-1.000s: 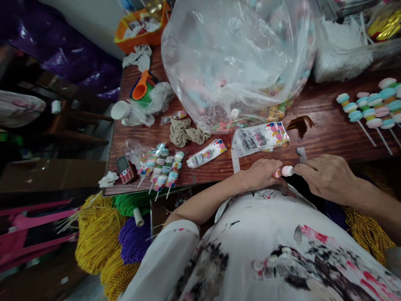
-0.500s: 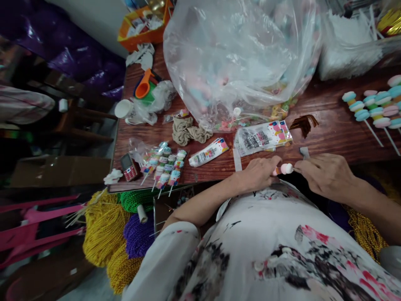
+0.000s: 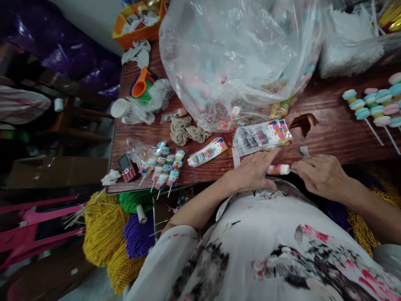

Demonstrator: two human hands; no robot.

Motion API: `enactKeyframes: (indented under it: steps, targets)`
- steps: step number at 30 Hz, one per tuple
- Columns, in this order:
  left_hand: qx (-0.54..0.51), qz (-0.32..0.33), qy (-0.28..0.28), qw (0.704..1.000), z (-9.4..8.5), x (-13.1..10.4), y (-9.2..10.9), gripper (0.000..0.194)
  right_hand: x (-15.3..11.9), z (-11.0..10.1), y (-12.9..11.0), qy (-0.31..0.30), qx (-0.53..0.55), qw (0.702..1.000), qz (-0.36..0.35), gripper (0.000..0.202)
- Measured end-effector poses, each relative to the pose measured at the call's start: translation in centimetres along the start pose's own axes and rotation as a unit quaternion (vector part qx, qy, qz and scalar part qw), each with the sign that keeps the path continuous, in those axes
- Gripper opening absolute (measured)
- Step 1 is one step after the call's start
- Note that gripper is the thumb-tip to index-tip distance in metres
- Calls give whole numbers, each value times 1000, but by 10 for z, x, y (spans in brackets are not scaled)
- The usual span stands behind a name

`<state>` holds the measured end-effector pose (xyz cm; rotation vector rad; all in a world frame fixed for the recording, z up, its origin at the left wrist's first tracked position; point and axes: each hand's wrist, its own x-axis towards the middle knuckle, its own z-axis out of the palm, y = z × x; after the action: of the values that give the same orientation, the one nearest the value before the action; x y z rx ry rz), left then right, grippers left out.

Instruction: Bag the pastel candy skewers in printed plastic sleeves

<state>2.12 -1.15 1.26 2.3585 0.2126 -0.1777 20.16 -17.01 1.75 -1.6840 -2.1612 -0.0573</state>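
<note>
A candy skewer [image 3: 278,169] in a printed wrapper lies between my hands near the table's front edge. My right hand [image 3: 319,173] pinches its stick end at the white sweet. My left hand [image 3: 255,170] rests at the other end, its thumb and fingers spread apart, partly covering the skewer. Just behind my left hand is a stack of flat printed bags [image 3: 261,138]. A smaller pile of printed bags [image 3: 207,152] lies to the left. Brown twist ties [image 3: 303,123] are spread beyond my right hand.
A large clear bag of sweets [image 3: 238,54] fills the table's back. Wrapped skewers [image 3: 167,165] and a phone [image 3: 128,168] lie at the left, unwrapped skewers [image 3: 384,100] at the right. An orange basket [image 3: 122,35], scoops [image 3: 140,86] and a brown cloth [image 3: 188,130] are farther back.
My left hand has opened its fingers and shifted slightly left. More of the printed wrapper now shows around the skewer. My right hand keeps its pinch and has moved slightly left.
</note>
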Motion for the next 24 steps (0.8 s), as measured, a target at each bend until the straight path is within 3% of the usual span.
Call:
enactKeyframes:
  steps: [4,7,12,15,18,24]
  targets:
    - [36,-57,-36,997,0,-3,-1,29,0,-5,6,29,14,999,-3,15]
    - [27,-57,-21,998,7,4,4,28,7,-5,-1,26,5,1000,-15,18]
    - [33,-60,-14,998,17,8,5,24,12,-2,-9,-32,-10,999,8,16]
    - [87,-78,24,993,19,3,1,16,7,-5,-5,-50,36,997,39,17]
    - [157,-66,55,984,18,-1,2,22,4,-7,-2,-73,98,988,94,20]
    - [210,-32,51,976,21,6,13,20,11,5,-11,-96,166,974,121,22]
